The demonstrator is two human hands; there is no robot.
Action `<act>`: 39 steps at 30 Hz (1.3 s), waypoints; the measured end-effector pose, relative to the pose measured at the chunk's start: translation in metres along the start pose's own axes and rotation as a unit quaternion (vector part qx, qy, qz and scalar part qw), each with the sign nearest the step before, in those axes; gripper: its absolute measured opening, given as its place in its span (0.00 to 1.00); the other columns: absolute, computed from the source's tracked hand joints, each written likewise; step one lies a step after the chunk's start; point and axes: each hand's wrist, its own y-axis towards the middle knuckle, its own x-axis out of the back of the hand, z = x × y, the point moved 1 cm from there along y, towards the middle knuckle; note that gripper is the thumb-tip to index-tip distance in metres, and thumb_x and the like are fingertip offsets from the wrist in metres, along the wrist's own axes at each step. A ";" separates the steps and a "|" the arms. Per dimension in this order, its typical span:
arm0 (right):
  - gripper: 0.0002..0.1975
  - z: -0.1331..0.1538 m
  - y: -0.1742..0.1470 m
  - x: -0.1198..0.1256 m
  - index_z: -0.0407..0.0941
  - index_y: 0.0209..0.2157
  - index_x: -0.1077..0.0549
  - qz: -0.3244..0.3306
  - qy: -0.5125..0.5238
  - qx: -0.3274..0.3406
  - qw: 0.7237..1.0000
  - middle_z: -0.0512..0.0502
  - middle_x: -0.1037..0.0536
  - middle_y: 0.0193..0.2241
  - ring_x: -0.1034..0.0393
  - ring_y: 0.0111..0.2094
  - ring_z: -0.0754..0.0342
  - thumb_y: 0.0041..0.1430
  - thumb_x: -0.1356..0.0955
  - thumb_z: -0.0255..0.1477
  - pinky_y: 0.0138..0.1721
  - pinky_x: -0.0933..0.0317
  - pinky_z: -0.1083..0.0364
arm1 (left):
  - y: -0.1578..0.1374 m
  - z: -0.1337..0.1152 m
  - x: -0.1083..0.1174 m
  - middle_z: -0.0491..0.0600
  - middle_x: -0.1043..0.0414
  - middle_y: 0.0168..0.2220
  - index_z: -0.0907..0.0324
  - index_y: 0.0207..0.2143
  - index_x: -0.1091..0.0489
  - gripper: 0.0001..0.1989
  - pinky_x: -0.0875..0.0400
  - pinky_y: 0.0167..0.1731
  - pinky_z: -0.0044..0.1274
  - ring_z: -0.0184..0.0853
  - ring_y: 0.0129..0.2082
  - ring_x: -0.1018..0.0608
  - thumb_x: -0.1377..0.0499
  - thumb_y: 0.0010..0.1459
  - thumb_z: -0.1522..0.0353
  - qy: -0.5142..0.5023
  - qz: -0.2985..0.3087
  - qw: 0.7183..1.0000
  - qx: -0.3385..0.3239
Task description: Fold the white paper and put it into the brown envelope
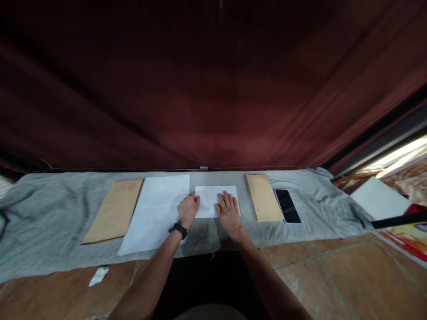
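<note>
A small white sheet of paper (207,202), perhaps folded, lies flat on the grey cloth between my two hands. My right hand (228,213) rests palm down on its right part, fingers stretched out. At the sheet's left edge is my left hand (188,209), its fingers curled in; whether they grip the paper is hidden. A dark watch (179,230) is on the left wrist. Just left of that hand, and partly under it, lies a larger stack or sheet of white paper (155,211) with a faint crease across it.
A large brown envelope (115,211) lies at the left. To the right are a smaller brown envelope (265,198) and a phone (287,206) with a dark screen. The grey cloth (320,204) meets a dark red curtain (213,111). A white scrap (99,276) is on the tiled floor.
</note>
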 end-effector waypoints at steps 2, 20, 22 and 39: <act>0.25 0.001 0.000 0.000 0.43 0.66 0.38 0.007 -0.001 -0.004 1.000 0.35 0.39 0.67 0.45 0.68 0.40 0.72 0.39 0.35 0.66 0.52 0.39 | 0.000 -0.001 0.000 0.58 0.20 0.43 0.59 0.49 0.27 0.20 0.30 0.40 0.28 0.43 0.45 0.19 0.53 0.69 0.59 -0.001 -0.001 1.000 0.004; 0.25 0.005 -0.002 0.008 0.45 0.68 0.41 0.053 0.008 -0.023 0.998 0.39 0.43 0.69 0.51 0.70 0.42 0.73 0.42 0.31 0.68 0.57 0.38 | -0.029 -0.036 -0.041 0.56 0.40 0.68 0.62 0.63 0.37 0.24 0.44 0.66 0.37 0.43 0.68 0.38 0.56 0.71 0.64 -0.027 -0.120 0.946 -0.298; 0.25 0.004 -0.003 0.009 0.45 0.68 0.41 0.053 0.010 -0.025 0.998 0.39 0.43 0.69 0.50 0.70 0.43 0.73 0.42 0.31 0.68 0.57 0.39 | -0.026 -0.033 -0.049 0.56 0.43 0.69 0.62 0.65 0.38 0.25 0.48 0.68 0.38 0.42 0.70 0.42 0.57 0.71 0.63 -0.011 -0.110 0.948 -0.299; 0.25 0.004 0.045 -0.011 0.37 0.65 0.35 0.049 0.040 -0.007 0.998 0.36 0.37 0.66 0.46 0.68 0.47 0.74 0.43 0.34 0.69 0.54 0.45 | -0.022 -0.027 -0.058 0.51 0.48 0.71 0.58 0.69 0.44 0.28 0.60 0.70 0.43 0.42 0.73 0.52 0.57 0.68 0.69 0.026 -0.073 0.958 -0.277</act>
